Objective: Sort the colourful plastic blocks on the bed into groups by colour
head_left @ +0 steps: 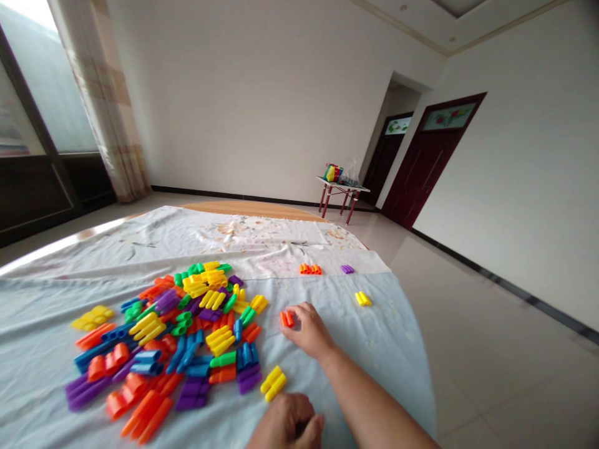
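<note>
My right hand [309,330] reaches across the blue part of the cloth, thumb and fingers closed around a small orange plastic building piece [286,318] made of joined tubes. At the bottom edge, my left hand [287,421] rests as a loose fist, with nothing showing between its fingers. Just above it lies a yellow piece [273,383]. To the left spreads a heap of similar tube-shaped pieces in yellow, orange, blue, green and purple, among them a blue piece [247,356] and a purple piece [193,393].
Beyond my right hand lie a row of orange pieces [311,269], a purple piece [347,269] and a yellow piece [362,299]. The cloth [374,349] covers a round table whose edge curves down the right side. A small table [344,185] with bags stands farther back.
</note>
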The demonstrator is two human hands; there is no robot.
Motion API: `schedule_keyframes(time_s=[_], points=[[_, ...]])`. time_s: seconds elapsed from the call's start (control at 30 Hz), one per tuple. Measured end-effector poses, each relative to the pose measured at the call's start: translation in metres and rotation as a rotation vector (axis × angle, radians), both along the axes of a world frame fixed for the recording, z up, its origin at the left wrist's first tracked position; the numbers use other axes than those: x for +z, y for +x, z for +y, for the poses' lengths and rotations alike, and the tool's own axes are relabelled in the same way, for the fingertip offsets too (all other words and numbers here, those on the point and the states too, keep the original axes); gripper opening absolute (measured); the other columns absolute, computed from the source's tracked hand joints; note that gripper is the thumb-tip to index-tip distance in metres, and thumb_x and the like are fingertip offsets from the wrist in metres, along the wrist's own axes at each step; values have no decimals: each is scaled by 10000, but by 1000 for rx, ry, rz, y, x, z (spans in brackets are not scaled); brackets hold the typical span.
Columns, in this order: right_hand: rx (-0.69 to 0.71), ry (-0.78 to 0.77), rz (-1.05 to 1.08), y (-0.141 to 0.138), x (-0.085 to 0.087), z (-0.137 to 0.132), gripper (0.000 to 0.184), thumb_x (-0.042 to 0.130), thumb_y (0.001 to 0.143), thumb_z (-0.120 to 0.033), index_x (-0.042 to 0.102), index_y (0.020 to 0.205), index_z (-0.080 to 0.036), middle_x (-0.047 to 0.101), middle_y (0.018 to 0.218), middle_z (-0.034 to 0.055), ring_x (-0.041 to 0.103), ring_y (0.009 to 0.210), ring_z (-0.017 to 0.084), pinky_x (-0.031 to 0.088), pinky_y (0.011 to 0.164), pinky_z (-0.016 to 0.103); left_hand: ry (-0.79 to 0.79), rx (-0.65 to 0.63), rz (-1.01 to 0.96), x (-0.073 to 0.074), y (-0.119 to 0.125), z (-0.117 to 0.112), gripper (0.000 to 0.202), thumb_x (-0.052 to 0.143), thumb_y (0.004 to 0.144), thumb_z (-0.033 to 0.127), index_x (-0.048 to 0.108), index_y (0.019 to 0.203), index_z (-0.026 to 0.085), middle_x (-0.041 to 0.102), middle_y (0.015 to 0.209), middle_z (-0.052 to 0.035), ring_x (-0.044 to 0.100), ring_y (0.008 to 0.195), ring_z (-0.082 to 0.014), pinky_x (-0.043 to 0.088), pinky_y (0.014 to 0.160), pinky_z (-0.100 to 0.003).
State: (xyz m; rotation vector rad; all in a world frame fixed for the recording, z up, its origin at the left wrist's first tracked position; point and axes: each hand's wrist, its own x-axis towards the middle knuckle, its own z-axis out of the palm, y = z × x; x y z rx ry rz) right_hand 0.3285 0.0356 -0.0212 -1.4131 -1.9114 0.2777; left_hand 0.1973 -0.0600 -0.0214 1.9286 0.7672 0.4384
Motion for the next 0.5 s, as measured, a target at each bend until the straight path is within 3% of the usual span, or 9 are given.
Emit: schedule_keyframes(time_s=[0.33, 0.5], points=[[25, -5, -49, 0, 4, -1, 238, 607, 731, -188, 635, 968, -198, 626, 856, 36, 561, 841, 177, 453, 814, 295, -3, -3, 9, -1, -1, 0, 589, 220, 796, 662, 348, 490, 176, 420, 524, -20, 372, 511, -92, 248, 496, -259], [-115, 57, -50, 16, 5, 17, 257, 601, 742, -203, 639, 996, -194, 628, 879, 48, 559, 869, 185, 446, 825, 297, -6, -7, 17, -1, 0, 2, 635, 155, 740, 750, 282, 478, 185, 328, 497, -1, 302, 499, -92, 211, 494, -280]])
